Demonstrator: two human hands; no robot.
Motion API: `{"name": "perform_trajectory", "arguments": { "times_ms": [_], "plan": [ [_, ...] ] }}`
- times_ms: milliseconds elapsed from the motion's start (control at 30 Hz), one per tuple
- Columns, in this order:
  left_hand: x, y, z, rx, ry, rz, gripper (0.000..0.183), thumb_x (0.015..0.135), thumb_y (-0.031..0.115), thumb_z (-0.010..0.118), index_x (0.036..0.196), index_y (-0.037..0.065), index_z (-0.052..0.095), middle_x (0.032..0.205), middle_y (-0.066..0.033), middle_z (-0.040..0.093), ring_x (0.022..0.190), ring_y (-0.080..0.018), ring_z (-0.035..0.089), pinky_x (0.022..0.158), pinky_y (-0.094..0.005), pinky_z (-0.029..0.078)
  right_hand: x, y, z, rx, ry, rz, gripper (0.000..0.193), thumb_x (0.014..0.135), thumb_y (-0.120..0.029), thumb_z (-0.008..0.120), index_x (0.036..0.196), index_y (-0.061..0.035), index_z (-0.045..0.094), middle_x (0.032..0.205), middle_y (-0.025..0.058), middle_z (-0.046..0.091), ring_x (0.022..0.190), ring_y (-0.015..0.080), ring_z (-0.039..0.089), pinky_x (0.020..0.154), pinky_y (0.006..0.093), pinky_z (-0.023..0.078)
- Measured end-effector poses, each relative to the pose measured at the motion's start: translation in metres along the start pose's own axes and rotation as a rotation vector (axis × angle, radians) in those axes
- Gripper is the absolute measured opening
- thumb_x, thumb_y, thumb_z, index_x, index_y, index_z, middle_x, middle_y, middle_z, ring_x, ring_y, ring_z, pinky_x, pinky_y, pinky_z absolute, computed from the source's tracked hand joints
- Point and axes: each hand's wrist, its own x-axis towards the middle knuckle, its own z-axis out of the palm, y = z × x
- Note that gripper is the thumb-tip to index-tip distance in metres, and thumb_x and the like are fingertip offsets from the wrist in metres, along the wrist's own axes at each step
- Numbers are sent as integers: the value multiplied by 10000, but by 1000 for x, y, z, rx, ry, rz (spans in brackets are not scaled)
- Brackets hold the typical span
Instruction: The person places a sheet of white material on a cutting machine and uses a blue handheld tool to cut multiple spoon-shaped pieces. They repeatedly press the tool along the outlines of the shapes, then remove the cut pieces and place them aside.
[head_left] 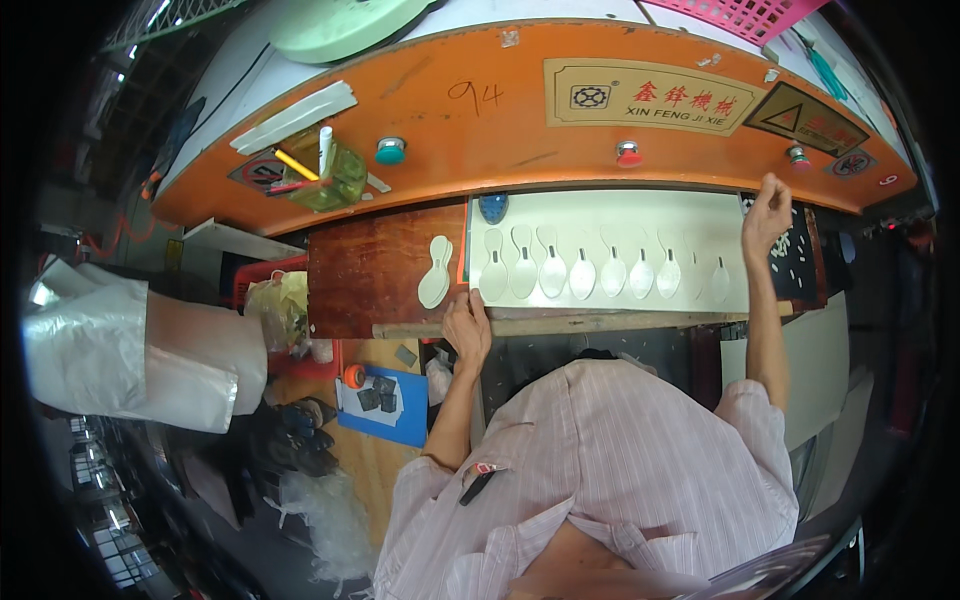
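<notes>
A: While the person leans over the bench in a striped pink shirt (600, 450), both arms reach fwd. Left hand (467, 325) lies on the near edge of the white sheet (600, 215), fingers curled down on it, at the seam where it meets the brown board (375, 265).

B: Gripping or just pressing?

A: Looks like pinching the sheet's corner, but can't tell for sure; fingertips are hidden. Right hand (765, 210) is up at the sheet's far right end, fingers bunched closed around its edge, next to a dark mat (795, 255) w/ small white bits.

B: And the sheet itself?

A: Flat on the bed under the orange machine arm (520, 110), w/ a row of sole-shaped cutouts (583, 272) along its near side. One loose sole piece (436, 272) sits apart on the brown board, just left of the sheet.

B: Handling?

A: Prob. light, thin and floppy, weakened by the holes, so it may sag or tear between them. Best held at both ends, by the uncut margins.

B: Further back?

A: Blue cutter die (493, 206) at the sheet's top-left corner. On the arm: green pen tub (330, 175), teal button (390, 150), red button (628, 153). Pink basket (745, 15) beyond.
</notes>
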Motion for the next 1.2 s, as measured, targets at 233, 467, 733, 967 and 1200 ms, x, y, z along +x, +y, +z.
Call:
{"name": "perform_trajectory", "arguments": {
  "times_ms": [233, 467, 733, 967, 1200],
  "plan": [
    [14, 4, -2, -18, 27, 80, 389, 1083, 328, 559, 902, 2, 670, 808, -259, 668, 837, -473, 644, 744, -580, 476, 33, -31, -64, -333, -138, -155, 303, 1093, -263, 616, 1140, 29, 681, 916, 84, 681, 842, 154, 612, 773, 321, 504],
    [20, 4, -2, -56, 59, 93, 364, 1062, 325, 605, 859, 28, 665, 722, -177, 644, 744, -406, 639, 684, -544, 468, -131, -72, -43, -182, -406, -168, 126, 1013, -105, 668, 922, -17, 682, 833, 120, 642, 755, 251, 627, 714, 371, 516],
    [19, 3, -1, -58, 52, 79, 356, 1070, 316, 590, 878, 22, 654, 780, -209, 663, 802, -422, 657, 709, -540, 481, -231, -122, 44, 19, -707, -339, 45, 901, -64, 732, 892, -32, 700, 823, 115, 667, 790, 315, 630, 719, 423, 511],
    [18, -3, 0, -46, -23, 64, 384, 1076, 343, 571, 875, 22, 637, 788, -211, 669, 850, -445, 656, 749, -572, 473, -246, -122, 85, -9, -705, -219, 56, 925, -78, 724, 925, -25, 707, 837, 110, 684, 820, 318, 641, 740, 437, 507],
    [0, 21, -25, -132, -194, -201, 277, 1055, 245, 590, 1063, -14, 688, 904, -215, 690, 864, -422, 642, 797, -541, 485, -243, -114, 135, -41, -731, -162, 306, 880, -134, 776, 1136, 1, 675, 1067, 157, 695, 980, 361, 633, 863, 457, 525]
  ]
}}
